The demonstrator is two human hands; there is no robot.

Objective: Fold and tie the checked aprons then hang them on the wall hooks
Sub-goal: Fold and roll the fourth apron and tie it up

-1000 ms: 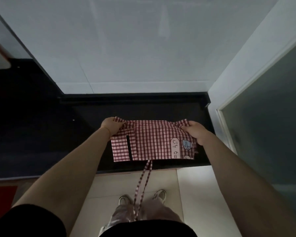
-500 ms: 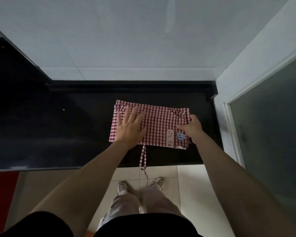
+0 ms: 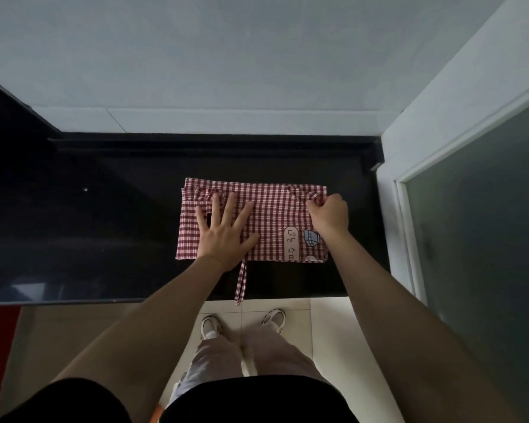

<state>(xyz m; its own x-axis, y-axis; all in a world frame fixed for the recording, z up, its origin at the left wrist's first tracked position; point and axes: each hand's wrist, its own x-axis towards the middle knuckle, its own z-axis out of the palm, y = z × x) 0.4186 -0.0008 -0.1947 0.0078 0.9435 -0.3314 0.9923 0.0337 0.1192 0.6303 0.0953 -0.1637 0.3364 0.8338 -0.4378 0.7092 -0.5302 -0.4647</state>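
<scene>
Two hands on the cloth, both on one folded red-and-white checked apron (image 3: 268,215)

Left hand (image 3: 223,232): flat, fingers straight and spread, palm pressing down on the left half of the apron. Fingertips reach toward its far edge, where the fabric bunches into small pleats; heel of the hand sits at the near edge

Right hand (image 3: 329,213): fingers curled, pinching a gathered bit of fabric at the apron's far right corner. Cloth is puckered right at the knuckles

Between the hands: flat checked fabric, folded into a rough rectangle. Just below the right wrist is a printed patch (image 3: 303,244), pink label with characters beside a blue cartoon shape, at the near right corner

Below the left hand's heel: one checked tie strap (image 3: 241,282) runs from the near edge of the apron toward the person and its end hangs just over the counter front

Under it all: black glossy countertop (image 3: 104,227), apron on its right part. Beyond the fingertips a raised black back ledge, then a pale tiled wall (image 3: 226,56). Right of the right hand, a white door frame (image 3: 416,166) with a dark frosted panel

Near side, below the forearms: light floor tiles (image 3: 333,331), white sneakers (image 3: 209,326), pale trousers, black shirt sleeves
</scene>
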